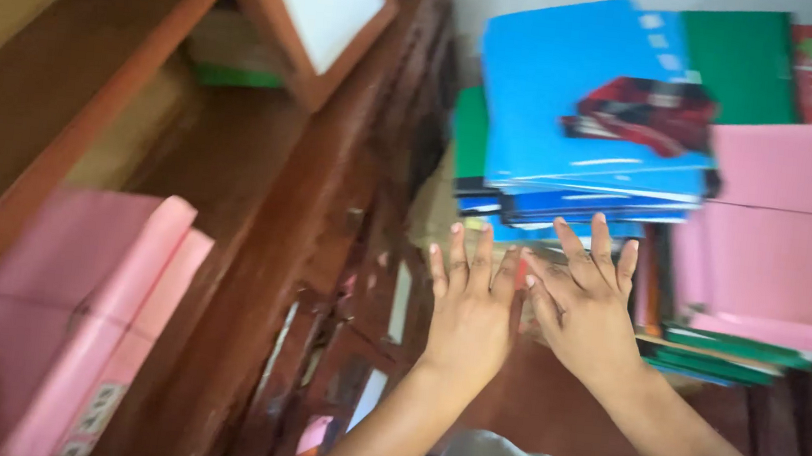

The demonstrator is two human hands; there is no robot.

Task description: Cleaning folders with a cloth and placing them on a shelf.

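Both hands are stretched forward with flat, open fingers, and they hold nothing. Left hand (469,305) lies palm down with the fingers close together, the tips touching the lower edge of a stack of blue folders (595,107). Right hand (587,302) is just beside it, fingers a little spread, also pressing against the bottom of the same stack; the 2 hands almost touch each other at the thumbs. On top of the blue folders lies a dark red and black item (644,112), too blurred to tell what it is. Pink folders (792,233) stand to the right of the blue stack, with green folders (740,62) behind it. At the far left, a pink package (42,341) rests on a brown wooden shelf (248,201).
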